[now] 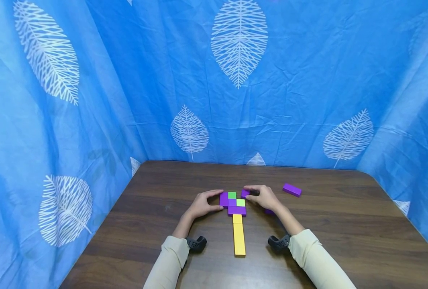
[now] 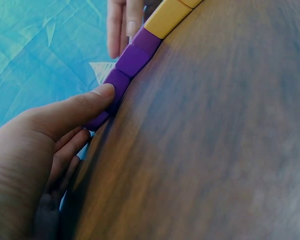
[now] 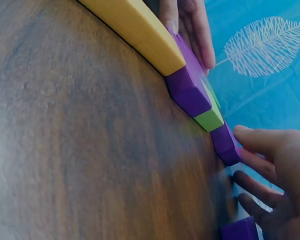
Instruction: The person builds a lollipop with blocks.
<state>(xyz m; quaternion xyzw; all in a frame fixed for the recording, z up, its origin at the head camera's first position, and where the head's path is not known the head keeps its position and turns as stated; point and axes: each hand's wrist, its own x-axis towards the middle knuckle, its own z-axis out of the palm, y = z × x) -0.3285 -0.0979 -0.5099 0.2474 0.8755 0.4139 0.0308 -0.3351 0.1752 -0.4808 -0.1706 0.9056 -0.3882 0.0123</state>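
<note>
One purple block [image 1: 223,199], lower centre, pinched by your left hand [image 1: 201,204]; right hand [image 1: 265,197] pinches another purple block [image 1: 245,194]; prolly light, stiff; grab opposite ends.

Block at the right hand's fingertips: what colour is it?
Purple; the block shows best in the right wrist view.

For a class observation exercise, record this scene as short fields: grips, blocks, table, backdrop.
Left grip: holds leftmost purple block
Right grip: pinches small purple block
Yellow line: short yellow block, long yellow block, end to end
Green pieces: green block, lime block
Separate: rightmost purple block; partly hidden purple block
Table: dark wood-grain
Backdrop: blue, leaf-printed curtain
</note>
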